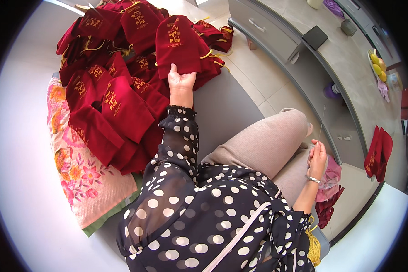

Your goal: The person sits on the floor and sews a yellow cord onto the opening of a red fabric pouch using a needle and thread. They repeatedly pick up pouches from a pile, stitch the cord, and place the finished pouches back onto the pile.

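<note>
My left hand [182, 80] holds the bottom edge of a dark red fabric pouch [174, 50] with gold lettering and a yellow drawstring, at the upper middle. Around it is a large pile of similar red pouches [122, 115], several with yellow cords. My right hand [317, 156], at the right beside my leg, is closed on a long thin metal tool [322, 122], like a needle, pointing upward. A bundle of yellow cord [313, 245] hangs below my right forearm.
A floral cushion [81, 181] lies left of the pile on a grey seat [217, 99]. At right are a curved counter [292, 20] with drawers, a plate of fruit [378, 65] and red pouches [377, 154]. Pink and red cloth [328, 181] lies low beside my right leg.
</note>
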A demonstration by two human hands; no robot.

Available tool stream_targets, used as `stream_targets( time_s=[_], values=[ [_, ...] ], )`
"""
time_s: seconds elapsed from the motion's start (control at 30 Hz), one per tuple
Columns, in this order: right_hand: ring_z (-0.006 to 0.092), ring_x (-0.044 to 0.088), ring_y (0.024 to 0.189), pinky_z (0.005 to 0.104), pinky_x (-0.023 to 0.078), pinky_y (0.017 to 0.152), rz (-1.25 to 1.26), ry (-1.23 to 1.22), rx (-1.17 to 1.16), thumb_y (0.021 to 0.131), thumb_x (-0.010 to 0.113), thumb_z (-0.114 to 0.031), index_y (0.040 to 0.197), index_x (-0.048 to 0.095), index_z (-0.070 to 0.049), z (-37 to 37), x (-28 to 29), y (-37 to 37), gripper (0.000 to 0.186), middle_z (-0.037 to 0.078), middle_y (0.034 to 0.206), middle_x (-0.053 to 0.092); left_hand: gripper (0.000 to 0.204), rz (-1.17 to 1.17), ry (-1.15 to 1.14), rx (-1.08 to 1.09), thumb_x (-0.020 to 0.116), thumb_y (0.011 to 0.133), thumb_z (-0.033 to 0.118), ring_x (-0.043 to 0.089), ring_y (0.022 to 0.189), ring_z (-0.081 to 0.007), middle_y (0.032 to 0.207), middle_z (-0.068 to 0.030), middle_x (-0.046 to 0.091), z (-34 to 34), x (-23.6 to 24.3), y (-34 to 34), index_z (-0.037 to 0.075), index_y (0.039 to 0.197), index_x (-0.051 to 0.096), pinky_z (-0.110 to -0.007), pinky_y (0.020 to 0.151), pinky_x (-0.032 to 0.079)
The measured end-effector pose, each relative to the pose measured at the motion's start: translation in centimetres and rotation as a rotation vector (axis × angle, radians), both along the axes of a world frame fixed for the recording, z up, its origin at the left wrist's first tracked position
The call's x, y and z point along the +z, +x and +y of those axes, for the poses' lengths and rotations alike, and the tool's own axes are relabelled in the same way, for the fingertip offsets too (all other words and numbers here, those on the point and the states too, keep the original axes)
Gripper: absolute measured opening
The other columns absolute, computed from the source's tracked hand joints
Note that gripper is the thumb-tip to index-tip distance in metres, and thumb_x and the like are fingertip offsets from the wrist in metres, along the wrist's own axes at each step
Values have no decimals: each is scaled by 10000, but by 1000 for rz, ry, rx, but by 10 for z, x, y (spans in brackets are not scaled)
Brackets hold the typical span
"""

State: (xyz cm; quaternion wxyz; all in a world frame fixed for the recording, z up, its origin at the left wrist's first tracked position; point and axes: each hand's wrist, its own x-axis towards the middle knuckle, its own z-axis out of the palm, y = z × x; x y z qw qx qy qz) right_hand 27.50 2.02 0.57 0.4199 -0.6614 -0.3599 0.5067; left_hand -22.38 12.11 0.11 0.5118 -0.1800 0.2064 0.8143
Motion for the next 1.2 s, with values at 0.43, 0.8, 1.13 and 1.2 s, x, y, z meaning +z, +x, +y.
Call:
stream_targets(
  time_s=[0.43,0.8,1.13,1.2],
  values=[
    [-3,269,421,167,182,360,-29,-32,15,994,424,-265,1007,581,-84,-6,-2,5,240,-71,576,395,311,433,-283,-27,661,871,264,556,1009,-248,1036,-98,571,-71,17,57,22,1017,530,-395,921,446],
    [-4,272,425,168,187,363,-25,-24,24,993,427,-258,1009,586,-81,-7,-2,6,239,-74,578,394,596,34,-280,-1,470,956,404,542,1088,-328,1188,-207,493,-80,-22,7,-80,1269,317,-404,842,488],
    [-5,253,403,176,160,346,-17,-22,27,989,449,-293,1027,585,-88,-9,-8,10,249,-77,569,403,453,1479,-918,-136,577,881,142,590,811,-221,993,-179,569,-95,-46,20,-89,1192,343,-348,724,493],
    [-5,253,405,177,161,347,-16,-25,26,989,450,-293,1028,586,-87,-9,-9,10,251,-78,570,402,454,1609,-946,-45,582,875,142,579,832,-248,1014,-190,547,-98,-56,16,-88,1184,343,-367,764,474]
  ],
)
